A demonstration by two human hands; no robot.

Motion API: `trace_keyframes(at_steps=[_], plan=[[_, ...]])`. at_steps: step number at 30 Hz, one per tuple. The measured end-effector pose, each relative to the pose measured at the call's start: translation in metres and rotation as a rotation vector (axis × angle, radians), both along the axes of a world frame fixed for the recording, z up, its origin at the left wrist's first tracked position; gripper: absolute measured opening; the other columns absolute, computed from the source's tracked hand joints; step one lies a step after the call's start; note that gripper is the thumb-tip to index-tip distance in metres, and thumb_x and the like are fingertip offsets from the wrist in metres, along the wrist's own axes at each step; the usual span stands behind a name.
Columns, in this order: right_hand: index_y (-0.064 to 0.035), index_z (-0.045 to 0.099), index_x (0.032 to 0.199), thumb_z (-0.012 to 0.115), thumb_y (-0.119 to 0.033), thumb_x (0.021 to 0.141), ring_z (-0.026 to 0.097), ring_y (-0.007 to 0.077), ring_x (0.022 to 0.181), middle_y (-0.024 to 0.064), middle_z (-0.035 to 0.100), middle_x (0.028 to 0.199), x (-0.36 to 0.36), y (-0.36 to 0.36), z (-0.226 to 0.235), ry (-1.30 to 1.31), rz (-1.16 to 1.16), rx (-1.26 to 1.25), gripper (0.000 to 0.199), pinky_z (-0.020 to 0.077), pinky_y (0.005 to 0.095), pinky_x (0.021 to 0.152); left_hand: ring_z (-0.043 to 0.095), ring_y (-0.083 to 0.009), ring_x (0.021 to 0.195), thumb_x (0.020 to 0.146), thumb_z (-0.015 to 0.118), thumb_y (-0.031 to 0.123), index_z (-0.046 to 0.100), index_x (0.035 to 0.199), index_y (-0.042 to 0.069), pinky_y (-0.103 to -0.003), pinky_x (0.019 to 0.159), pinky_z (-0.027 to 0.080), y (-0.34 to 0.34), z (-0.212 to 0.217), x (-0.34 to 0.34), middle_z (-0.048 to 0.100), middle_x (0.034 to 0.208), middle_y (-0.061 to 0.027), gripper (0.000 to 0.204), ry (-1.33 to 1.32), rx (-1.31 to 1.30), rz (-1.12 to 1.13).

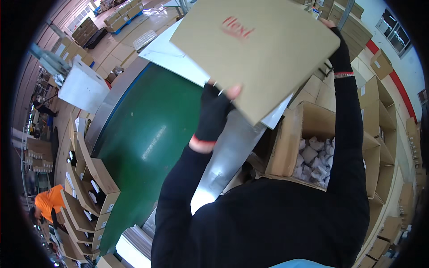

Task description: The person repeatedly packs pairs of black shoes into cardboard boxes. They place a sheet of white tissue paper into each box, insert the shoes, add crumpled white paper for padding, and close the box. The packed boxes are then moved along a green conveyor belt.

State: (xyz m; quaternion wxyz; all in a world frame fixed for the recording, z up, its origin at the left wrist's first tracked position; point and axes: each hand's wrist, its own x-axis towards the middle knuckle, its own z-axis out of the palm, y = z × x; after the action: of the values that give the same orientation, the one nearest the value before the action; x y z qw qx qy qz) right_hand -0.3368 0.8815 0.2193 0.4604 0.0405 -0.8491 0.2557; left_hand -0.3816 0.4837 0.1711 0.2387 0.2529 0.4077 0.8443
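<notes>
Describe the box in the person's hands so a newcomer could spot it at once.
Find the wide green metal-edged surface, then the flat white panel at its far end. Partly hiding that panel is the large tan cardboard box. Unlike the nearby brown cardboard cartons, it is held by the left hand and right hand and bears red print.

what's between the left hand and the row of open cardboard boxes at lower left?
The green conveyor belt, with a streak of glare, spans from left hand to open cardboard boxes in the head view.
</notes>
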Motion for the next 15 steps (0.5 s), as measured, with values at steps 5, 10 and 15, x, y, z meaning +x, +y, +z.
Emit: trace_keyframes(at_steps=[5, 10, 15], plan=[[-0.0103, 0.054, 0.122, 0.051, -0.034, 0.095, 0.062, 0.0235, 0.078, 0.0078, 0.065, 0.099, 0.020, 0.091, -0.171, -0.076, -0.140, -1.165, 0.036, 0.0532, 0.0426, 0.071, 0.060, -0.0234, 0.100, 0.079, 0.076, 0.025, 0.040, 0.122, 0.001, -0.036, 0.073, 0.057, 0.141, -0.043, -0.041, 0.057, 0.111, -0.0137, 0.061, -0.109, -0.197, 0.107], [-0.0139, 0.050, 0.127, 0.051, -0.051, 0.092, 0.058, 0.0343, 0.098, 0.0129, 0.057, 0.109, 0.027, -0.047, -0.192, -0.361, 0.300, -1.852, 0.051, 0.0512, 0.0580, 0.077, 0.059, -0.0254, 0.101, 0.075, 0.079, 0.029, 0.028, 0.129, -0.005, -0.037, 0.078, 0.055, 0.175, -0.051, -0.040, 0.051, 0.115, -0.0182, 0.082, -0.061, -0.347, 0.318], [-0.0110, 0.058, 0.112, 0.048, -0.046, 0.094, 0.059, 0.0328, 0.097, 0.0112, 0.063, 0.102, -0.001, -0.071, -0.195, -0.319, 0.549, -1.830, 0.041, 0.0440, 0.0617, 0.089, 0.056, -0.0241, 0.106, 0.072, 0.079, 0.035, 0.038, 0.123, -0.006, -0.039, 0.085, 0.050, 0.192, -0.108, -0.095, 0.054, 0.115, -0.0187, 0.077, 0.159, -0.394, 0.399]])
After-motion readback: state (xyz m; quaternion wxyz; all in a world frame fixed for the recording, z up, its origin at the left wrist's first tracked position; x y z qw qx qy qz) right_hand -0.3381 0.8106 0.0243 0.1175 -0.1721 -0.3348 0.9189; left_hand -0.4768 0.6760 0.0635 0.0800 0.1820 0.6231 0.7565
